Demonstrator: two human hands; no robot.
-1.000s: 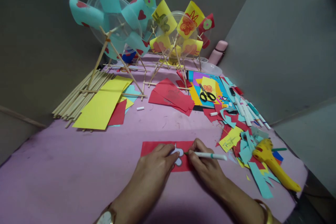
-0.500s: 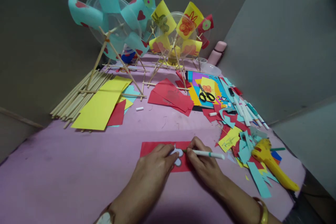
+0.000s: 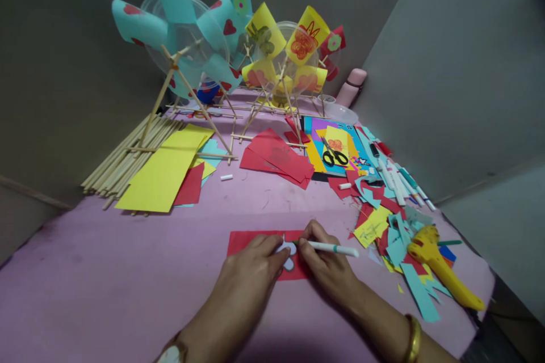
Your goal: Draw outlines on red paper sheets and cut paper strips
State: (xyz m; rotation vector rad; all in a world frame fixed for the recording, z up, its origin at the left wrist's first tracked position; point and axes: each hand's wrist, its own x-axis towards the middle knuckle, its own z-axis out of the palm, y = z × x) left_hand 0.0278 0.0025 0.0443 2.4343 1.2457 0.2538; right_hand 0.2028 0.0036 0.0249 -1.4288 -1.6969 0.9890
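Note:
A pale lilac paper cutout [image 3: 289, 264] with rounded lobes lies on a sheet of red paper [image 3: 240, 241] at the front of the table. My left hand [image 3: 253, 266] presses the cutout down, thumb and fingers closed over its left part and hiding it. In my right hand [image 3: 326, 261] is a white felt-tip marker [image 3: 334, 248] with a green band, gripped like a pen. Its green tip touches the edge of the cutout or the red paper beside it; I cannot tell which.
Paper scraps [image 3: 398, 249], a yellow hot glue gun [image 3: 443, 272] and several markers [image 3: 395, 181] lie on the right. Black scissors [image 3: 335, 157] rest on stacked paper. Stick-framed wheels [image 3: 183, 28] stand behind, with yellow paper [image 3: 164, 173] and wooden sticks [image 3: 128, 159] at left.
My right hand and the marker have shifted slightly left and up along the cutout's edge. My left hand stays on the cutout.

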